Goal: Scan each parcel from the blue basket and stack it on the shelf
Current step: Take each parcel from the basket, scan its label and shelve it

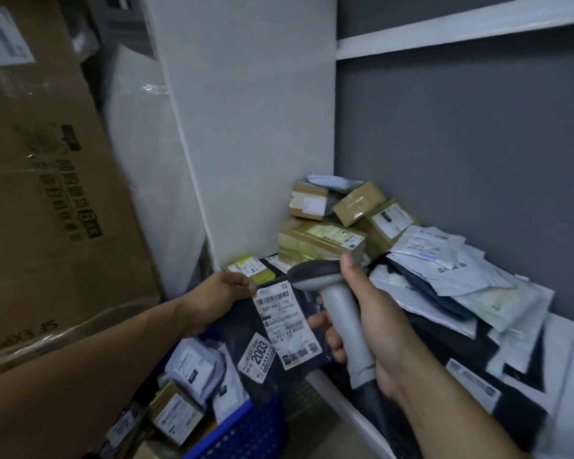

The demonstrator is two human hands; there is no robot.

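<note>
The upper left corner of a flat dark plastic mailer parcel [280, 326] is pinched between the thumb and curled fingers [239, 282] of the left hand [217, 294]. The parcel is held up over the blue perforated plastic basket [246, 432], its white shipping label turned to the camera, with a slanted white sticker [259, 354] marked 2003 below the label. The grey handle of a pistol-shaped handheld barcode scanner [342, 313] is gripped by the right hand [375, 323]: the fingers [332, 341] are wrapped round the handle and the thumb is laid up against the dark head. The scanner is held just beside the parcel's right edge, and its head is above the label's top. Small boxes and pale bagged parcels [186, 362] are seen in the basket beneath. Beyond the hands, brown taped cardboard boxes [322, 238] and grey and white mailer bags [444, 276] are piled on the white-edged shelf [348, 409]. A large brown cardboard carton [47, 193] is seen at the left.
</note>
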